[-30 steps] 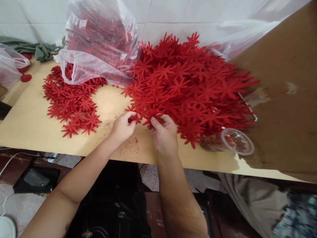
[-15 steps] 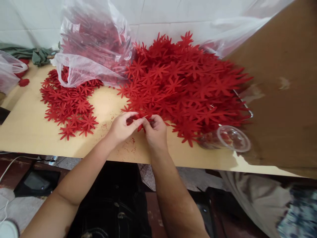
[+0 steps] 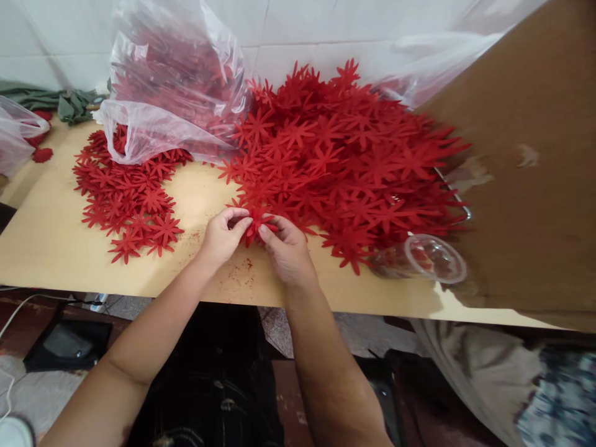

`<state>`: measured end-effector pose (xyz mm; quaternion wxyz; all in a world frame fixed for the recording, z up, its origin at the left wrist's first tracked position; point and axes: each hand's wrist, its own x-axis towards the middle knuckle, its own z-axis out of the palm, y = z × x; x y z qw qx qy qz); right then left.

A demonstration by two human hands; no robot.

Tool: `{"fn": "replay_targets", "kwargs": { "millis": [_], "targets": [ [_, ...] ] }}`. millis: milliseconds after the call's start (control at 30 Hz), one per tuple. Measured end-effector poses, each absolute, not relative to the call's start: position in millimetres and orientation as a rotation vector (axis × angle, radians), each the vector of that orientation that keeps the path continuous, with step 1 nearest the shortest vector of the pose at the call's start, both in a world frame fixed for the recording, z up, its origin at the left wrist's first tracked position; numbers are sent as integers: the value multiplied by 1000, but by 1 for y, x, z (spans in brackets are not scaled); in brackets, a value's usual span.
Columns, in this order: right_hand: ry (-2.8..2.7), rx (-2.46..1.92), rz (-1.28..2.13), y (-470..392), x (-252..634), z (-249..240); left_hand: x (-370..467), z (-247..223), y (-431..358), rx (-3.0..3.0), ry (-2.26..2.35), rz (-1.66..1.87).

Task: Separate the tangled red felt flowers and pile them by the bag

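Between my two hands, near the front of the table, is a red flower-shaped cutout (image 3: 255, 225) with narrow pointed petals. My left hand (image 3: 226, 234) pinches its left side between thumb and fingers. On the other side, my right hand (image 3: 287, 245) grips the petals with thumb and forefinger. Behind both hands rises a big heap of the same red cutouts (image 3: 326, 149). A smaller group of red cutouts (image 3: 135, 192) lies to the left. Fine red scraps (image 3: 244, 270) are scattered on the table just below my hands.
A clear plastic bag (image 3: 177, 81) full of red pieces stands against the tiled wall. At the right, a clear plastic cup (image 3: 435, 259) lies on its side beside a large brown cardboard panel (image 3: 526, 205). Green fabric leaves (image 3: 69, 105) lie at the far left of the table (image 3: 46, 248).
My fingertips were close together with the thumbs touching; now my hands are slightly apart, and the red flower cutout between them shows spread out. The whole view has shifted a little.
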<state>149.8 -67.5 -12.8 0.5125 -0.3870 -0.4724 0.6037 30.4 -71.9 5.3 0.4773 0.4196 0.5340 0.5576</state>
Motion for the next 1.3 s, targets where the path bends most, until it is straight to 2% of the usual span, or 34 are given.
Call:
{"fn": "replay_targets", "kwargs": {
  "millis": [233, 367, 533, 867, 1300],
  "targets": [
    [-1140, -957, 1330, -69, 149, -10, 32, 6, -78, 1155, 1324, 1368],
    [-1153, -969, 1233, -71, 149, -9, 30, 11, -86, 1468, 1487, 1494],
    [-1212, -966, 1221, -72, 149, -9, 31, 12, -87, 1745, 1403, 1334],
    [-1102, -1065, 1241, -68, 151, -17, 12, 18, -61, 988, 1416, 1621],
    [-1140, -1109, 1162, -68, 151, -18, 29, 14, -70, 754, 1213, 1417]
  ]
}}
